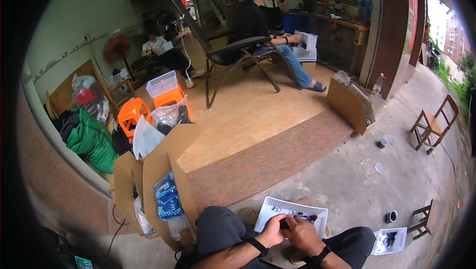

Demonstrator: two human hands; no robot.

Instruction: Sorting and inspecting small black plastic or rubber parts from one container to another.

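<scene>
A white plastic tray [270, 207] rests on my lap and holds several small black parts [303, 216]. My left hand [273, 231] and my right hand [303, 234] meet at the tray's near edge. Both are closed around a small black piece [284, 224] held between them. A black band sits on each wrist. My knees in dark trousers [218, 227] frame the tray.
An open cardboard box [161, 170] with blue-printed bags stands at my left. A second white tray [389, 240], a small wooden stool [422, 219] and little cups [391, 216] lie on the concrete at right. Other people sit on chairs farther back, near orange stools [131, 113].
</scene>
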